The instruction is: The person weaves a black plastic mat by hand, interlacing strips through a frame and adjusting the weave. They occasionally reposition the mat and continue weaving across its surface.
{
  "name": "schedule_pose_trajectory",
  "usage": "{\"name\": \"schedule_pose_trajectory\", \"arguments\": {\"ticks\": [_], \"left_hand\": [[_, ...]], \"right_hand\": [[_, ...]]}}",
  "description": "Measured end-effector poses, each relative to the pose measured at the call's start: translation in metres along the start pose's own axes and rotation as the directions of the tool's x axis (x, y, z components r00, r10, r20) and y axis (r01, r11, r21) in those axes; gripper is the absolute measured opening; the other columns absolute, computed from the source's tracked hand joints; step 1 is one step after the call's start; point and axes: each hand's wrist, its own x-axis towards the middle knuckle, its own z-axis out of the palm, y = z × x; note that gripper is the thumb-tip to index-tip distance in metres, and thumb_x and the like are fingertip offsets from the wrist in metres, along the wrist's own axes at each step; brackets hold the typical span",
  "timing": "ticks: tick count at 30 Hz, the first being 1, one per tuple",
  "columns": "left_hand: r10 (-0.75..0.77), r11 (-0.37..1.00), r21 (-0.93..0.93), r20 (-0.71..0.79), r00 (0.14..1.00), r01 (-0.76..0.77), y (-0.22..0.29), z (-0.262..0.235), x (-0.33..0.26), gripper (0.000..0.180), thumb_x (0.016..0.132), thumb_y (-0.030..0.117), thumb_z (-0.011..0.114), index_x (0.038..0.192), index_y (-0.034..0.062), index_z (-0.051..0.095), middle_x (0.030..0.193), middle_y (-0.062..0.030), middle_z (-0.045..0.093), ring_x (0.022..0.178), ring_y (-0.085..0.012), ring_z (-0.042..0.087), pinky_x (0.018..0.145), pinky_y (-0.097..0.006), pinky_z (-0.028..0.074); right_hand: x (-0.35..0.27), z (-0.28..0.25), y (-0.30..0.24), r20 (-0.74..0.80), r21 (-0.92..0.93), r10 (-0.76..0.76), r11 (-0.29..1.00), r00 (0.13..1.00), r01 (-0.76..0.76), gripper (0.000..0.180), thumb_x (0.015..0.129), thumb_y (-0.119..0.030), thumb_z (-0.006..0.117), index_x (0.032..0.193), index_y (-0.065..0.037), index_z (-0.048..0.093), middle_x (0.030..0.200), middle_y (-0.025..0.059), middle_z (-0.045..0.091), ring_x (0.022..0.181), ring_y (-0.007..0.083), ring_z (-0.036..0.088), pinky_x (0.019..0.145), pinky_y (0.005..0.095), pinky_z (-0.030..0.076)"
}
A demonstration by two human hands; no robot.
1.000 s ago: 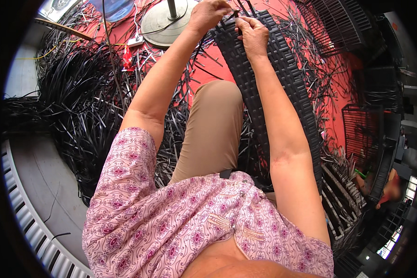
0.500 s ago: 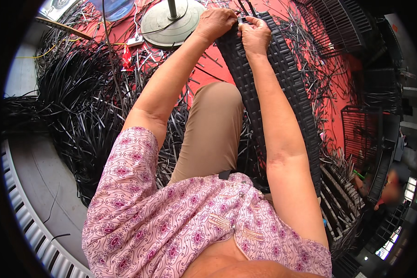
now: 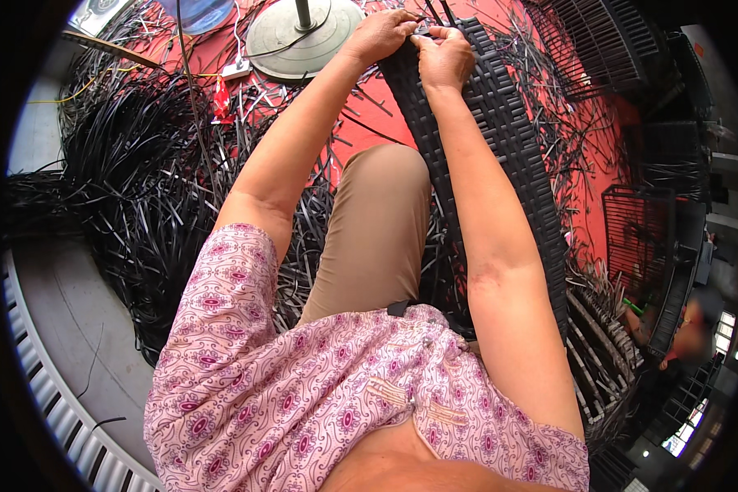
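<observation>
A long black woven panel [image 3: 500,123] of flat plastic strips stretches from the top middle down past my right forearm. At its far left edge, both hands come close together. My left hand [image 3: 383,35] is closed, its fingertips pinching at a black plastic strip [image 3: 422,31] that catches the light. From the other side my right hand [image 3: 447,59] pinches the same strip between thumb and fingers. Most of the strip is hidden by the fingers. Two thin dark strip ends stick up just beyond my hands.
A heap of loose black strips [image 3: 131,139] lies at the left. A round grey stand base [image 3: 283,53] with a pole is beyond my left arm, near a white power socket [image 3: 236,69]. Strip scraps litter the red floor [image 3: 586,193]. Black frames [image 3: 586,49] stand at the right.
Both hands have shifted slightly to the left along the panel's edge. The fingers of my right hand have turned a little, and the strip between them shows a brighter glint.
</observation>
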Motion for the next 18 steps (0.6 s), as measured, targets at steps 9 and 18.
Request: {"name": "schedule_pose_trajectory", "arguments": {"ticks": [9,18], "left_hand": [[-0.303,0.514,-0.797,0.176,0.937,0.316,-0.068,0.039,0.004,0.023,0.093,0.018,0.072,0.107,0.0003,0.07,0.095,-0.0066,0.071,0.083,-0.0157,0.065,0.074,-0.029,0.052],[-0.233,0.744,-0.612,0.136,0.963,0.267,-0.116,0.026,0.029,0.041,0.095,0.032,0.068,0.122,0.002,0.071,0.114,-0.0124,0.074,0.103,-0.0192,0.068,0.092,-0.033,0.051]], "right_hand": [[-0.063,-0.052,-0.003,0.0,0.126,-0.36,0.925,0.933,0.358,0.047,0.078,-0.02,0.083,0.115,0.001,0.064,0.118,0.0192,0.066,0.115,0.0348,0.062,0.088,0.0437,0.054],[-0.228,-0.373,0.135,-0.516,0.156,0.276,0.961,0.811,-0.228,0.05,0.094,-0.022,0.075,0.132,0.006,0.058,0.126,0.016,0.065,0.114,0.0201,0.062,0.099,0.0313,0.049]]}}
